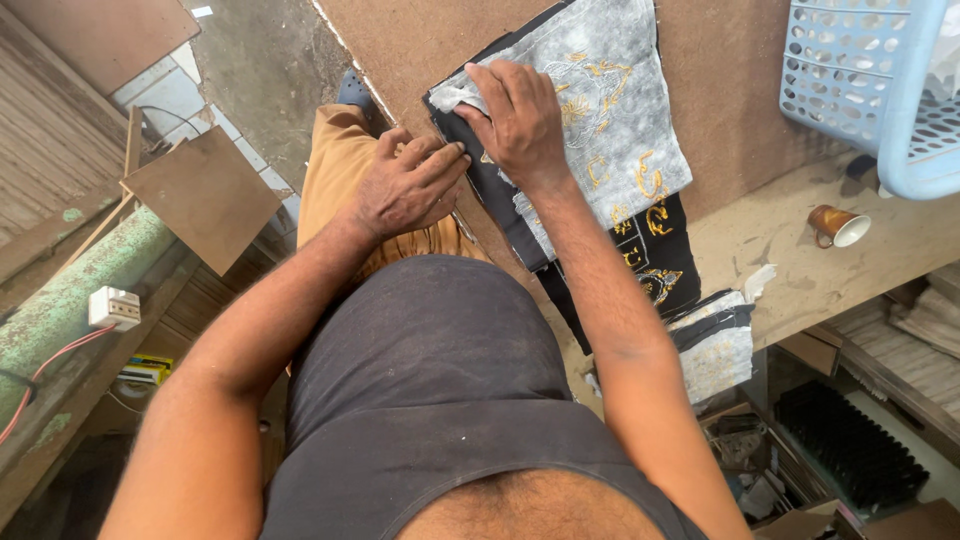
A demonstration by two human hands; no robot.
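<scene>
A: Head view, looking straight down. At 12 o'clock a black fabric piece with gold embroidery lies on the brown board table, covered for most of its length by a grey, felt-like backing sheet through which the gold stitching shows.

B: Position of the hands?

A: The right hand lies on the near corner of the backing sheet, at about 12 o'clock; its grip is clenched on a lifted white corner of that sheet, pinched between thumb and fingers. The left hand, just beside it at 11 o'clock, presses on the black fabric's edge where it meets the table edge; fingers extended and close together, its grip released, nothing enclosed.

B: Surrounding objects?

A: A light blue perforated plastic basket stands at 2 o'clock. A small brown cup with a white interior lies tipped on its side at 3 o'clock, well apart from the fabric. More folded black and grey pieces rest at 4 o'clock. A white electrical socket box with a red wire sits at 9 o'clock.
</scene>
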